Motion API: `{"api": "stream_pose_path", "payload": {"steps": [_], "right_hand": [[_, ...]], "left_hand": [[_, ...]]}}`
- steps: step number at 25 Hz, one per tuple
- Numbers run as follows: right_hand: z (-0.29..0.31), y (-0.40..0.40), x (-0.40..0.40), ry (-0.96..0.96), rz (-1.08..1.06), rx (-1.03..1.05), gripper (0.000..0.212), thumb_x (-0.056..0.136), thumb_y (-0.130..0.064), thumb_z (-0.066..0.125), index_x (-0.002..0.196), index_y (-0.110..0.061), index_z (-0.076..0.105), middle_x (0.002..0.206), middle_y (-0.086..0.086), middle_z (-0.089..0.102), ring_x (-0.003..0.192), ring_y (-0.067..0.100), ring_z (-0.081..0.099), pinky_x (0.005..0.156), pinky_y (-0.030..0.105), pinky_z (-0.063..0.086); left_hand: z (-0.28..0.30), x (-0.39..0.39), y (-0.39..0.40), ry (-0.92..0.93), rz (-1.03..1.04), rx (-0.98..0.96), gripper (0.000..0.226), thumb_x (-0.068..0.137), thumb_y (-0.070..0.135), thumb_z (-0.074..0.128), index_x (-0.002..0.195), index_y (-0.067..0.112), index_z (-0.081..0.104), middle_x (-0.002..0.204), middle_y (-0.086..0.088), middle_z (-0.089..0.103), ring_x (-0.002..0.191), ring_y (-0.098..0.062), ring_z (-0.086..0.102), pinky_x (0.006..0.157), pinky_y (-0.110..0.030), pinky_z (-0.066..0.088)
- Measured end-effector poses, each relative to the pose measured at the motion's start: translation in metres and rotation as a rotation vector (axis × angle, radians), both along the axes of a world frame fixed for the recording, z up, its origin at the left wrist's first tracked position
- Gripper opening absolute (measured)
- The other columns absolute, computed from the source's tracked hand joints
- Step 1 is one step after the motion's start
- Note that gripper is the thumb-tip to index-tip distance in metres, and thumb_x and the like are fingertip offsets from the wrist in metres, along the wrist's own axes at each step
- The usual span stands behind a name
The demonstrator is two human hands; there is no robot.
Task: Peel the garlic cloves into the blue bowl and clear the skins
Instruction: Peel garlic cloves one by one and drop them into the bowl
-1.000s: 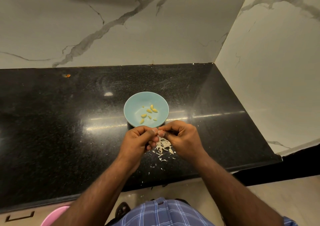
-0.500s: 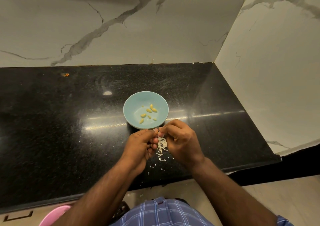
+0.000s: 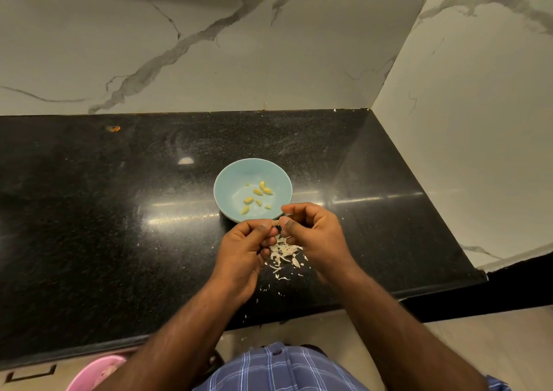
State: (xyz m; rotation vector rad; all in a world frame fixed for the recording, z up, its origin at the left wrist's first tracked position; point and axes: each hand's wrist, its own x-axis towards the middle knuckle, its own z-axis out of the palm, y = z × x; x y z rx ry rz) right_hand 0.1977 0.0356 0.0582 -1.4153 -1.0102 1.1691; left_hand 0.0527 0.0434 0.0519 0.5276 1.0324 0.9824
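We are pinching a small garlic clove between the curled fingers of our left hand and right hand, just near the blue bowl holding peeled cloves, above skins lying scattered on the black tabletop.

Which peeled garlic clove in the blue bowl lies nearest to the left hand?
The clove at the lower left of the group, nearest the bowl rim facing the left hand; the others lie farther back.

no readable text, labels, brands, numbers, signs
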Motion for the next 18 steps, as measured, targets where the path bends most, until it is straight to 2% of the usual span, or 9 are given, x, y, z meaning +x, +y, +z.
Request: {"api": "stream_pose_path", "payload": {"steps": [3,6,13,18], "right_hand": [[0.0038,-0.0004,-0.0020,0.077,0.001,-0.006,0.022,0.088,0.001,0.073,0.106,-0.011,0.071,0.097,0.023,0.073,0.079,0.017,0.071,0.068,0.027,0.056],[0.0024,-0.0023,-0.0036,0.110,-0.021,0.012,0.024,0.087,0.004,0.072,0.108,-0.008,0.071,0.097,0.021,0.075,0.085,0.021,0.073,0.073,0.028,0.058],[-0.0007,-0.0046,-0.0024,-0.080,0.014,0.089,0.024,0.090,-0.001,0.071,0.108,-0.016,0.072,0.095,0.007,0.076,0.092,0.019,0.074,0.082,0.031,0.061],[-0.0032,-0.0043,0.0025,-0.216,0.035,0.072,0.019,0.087,-0.004,0.074,0.102,-0.016,0.072,0.087,0.003,0.075,0.084,0.015,0.073,0.080,0.034,0.062]], "left_hand": [[-0.0005,0.0001,-0.0005,0.019,-0.002,0.036,0.009,0.097,0.011,0.063,0.097,0.008,0.071,0.080,-0.004,0.072,0.069,-0.006,0.063,0.061,-0.016,0.049],[-0.0007,-0.0002,-0.0006,0.018,0.003,0.040,0.008,0.097,0.012,0.064,0.098,0.008,0.071,0.081,-0.004,0.072,0.070,-0.006,0.063,0.061,-0.016,0.049],[-0.0030,-0.0018,0.0005,-0.001,-0.021,0.009,0.013,0.097,0.013,0.064,0.104,0.005,0.072,0.084,-0.006,0.073,0.070,-0.007,0.063,0.060,-0.016,0.049],[-0.0021,-0.0019,-0.0011,-0.060,-0.070,-0.002,0.012,0.096,0.014,0.063,0.098,0.008,0.074,0.081,-0.006,0.071,0.067,-0.008,0.061,0.056,-0.016,0.048]]}}
